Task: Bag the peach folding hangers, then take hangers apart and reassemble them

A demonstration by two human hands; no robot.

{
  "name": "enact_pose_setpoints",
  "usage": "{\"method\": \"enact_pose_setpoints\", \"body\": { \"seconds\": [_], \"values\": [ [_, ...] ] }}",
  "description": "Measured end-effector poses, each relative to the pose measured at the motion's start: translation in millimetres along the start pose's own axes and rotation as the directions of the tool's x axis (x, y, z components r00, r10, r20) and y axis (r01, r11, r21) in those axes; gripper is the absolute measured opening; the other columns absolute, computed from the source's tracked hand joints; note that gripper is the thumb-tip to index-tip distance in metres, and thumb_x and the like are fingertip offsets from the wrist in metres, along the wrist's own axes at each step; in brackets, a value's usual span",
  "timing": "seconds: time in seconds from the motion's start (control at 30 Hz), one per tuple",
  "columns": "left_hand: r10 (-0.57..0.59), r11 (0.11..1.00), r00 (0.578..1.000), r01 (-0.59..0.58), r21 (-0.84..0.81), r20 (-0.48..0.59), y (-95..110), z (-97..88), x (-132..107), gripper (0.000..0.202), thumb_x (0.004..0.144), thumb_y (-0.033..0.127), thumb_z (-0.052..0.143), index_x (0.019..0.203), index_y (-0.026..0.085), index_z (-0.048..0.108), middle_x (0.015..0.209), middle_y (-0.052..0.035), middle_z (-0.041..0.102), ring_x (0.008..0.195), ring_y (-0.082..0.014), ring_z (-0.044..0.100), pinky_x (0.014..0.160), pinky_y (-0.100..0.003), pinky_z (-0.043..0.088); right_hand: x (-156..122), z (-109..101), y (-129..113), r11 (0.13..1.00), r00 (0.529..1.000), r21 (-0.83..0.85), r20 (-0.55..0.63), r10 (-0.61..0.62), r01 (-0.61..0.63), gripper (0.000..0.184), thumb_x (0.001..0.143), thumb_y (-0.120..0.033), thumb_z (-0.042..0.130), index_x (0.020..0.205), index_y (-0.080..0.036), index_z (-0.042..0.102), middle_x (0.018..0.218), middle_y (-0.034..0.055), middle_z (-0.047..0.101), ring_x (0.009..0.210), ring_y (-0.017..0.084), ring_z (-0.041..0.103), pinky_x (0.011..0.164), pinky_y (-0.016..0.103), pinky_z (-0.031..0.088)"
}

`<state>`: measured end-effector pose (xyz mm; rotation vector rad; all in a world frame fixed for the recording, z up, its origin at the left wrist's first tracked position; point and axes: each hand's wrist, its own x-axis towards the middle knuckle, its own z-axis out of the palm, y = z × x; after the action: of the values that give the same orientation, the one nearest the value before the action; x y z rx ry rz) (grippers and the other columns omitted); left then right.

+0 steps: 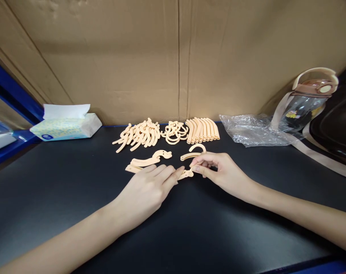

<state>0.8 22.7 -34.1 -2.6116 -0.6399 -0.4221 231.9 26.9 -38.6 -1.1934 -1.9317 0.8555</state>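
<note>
My left hand [150, 188] lies palm down, its fingers closed over beige plastic folding-hanger pieces on the table. Between the two hands shows a hanger joint with small holes [187, 174]. My right hand [220, 167] pinches a thin beige piece of this hanger between thumb and fingertips; its far end is hidden by the fingers. Just behind the right fingers lie a loose hook [198, 147] and a curved hanger arm [190, 156]. Beyond my left knuckles, a partly joined hanger [150, 160] rests on its side.
At the back are a heap of hanger arms [144, 133], a pile of hooks [175, 131] and a neat row of curved arms [203, 130]. A tissue pack [67, 127] stands left. Right are a clear plastic bag [247, 131] and a strapped water bottle [301, 106]. Cardboard [133, 57] walls the back.
</note>
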Motion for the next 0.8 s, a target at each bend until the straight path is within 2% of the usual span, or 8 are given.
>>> {"method": "enact_pose_setpoints", "body": {
  "seconds": [0.2,0.4,0.8],
  "values": [
    [-0.008,1.0,1.0,0.008,-0.026,0.003,-0.6,0.8,0.3,0.034,0.1,0.007,0.034,0.123,0.006,0.06,0.086,-0.006,0.067,0.071,-0.0182,0.063,0.061,-0.03,0.046,-0.1,0.9,0.3,1.0,1.0,0.02,0.008,0.007,-0.008,0.016,0.089,-0.03,0.058,0.085,-0.019,0.069,0.081,0.0021,0.069,0.065,0.014,0.055,0.064,0.03,0.046],
    [-0.04,0.995,0.999,0.039,-0.087,-0.002,-0.8,1.9,1.8,0.032,0.102,0.011,0.035,0.118,0.007,0.062,0.088,-0.0068,0.068,0.074,-0.0181,0.064,0.063,-0.03,0.048,0.4,1.1,2.2,1.0,1.0,0.008,0.008,0.023,-0.023,0.016,0.088,-0.03,0.058,0.086,-0.019,0.07,0.082,0.0022,0.07,0.065,0.014,0.055,0.065,0.03,0.047],
    [-0.053,0.995,0.998,0.057,-0.083,0.043,0.9,1.9,1.8,0.032,0.101,0.011,0.036,0.121,0.008,0.061,0.086,-0.0055,0.067,0.071,-0.0182,0.064,0.06,-0.031,0.048,0.2,2.6,1.0,1.0,1.0,0.001,0.005,-0.024,0.024,0.017,0.09,-0.028,0.057,0.085,-0.019,0.07,0.084,0.0025,0.071,0.065,0.013,0.057,0.064,0.029,0.046]
  ]
}}
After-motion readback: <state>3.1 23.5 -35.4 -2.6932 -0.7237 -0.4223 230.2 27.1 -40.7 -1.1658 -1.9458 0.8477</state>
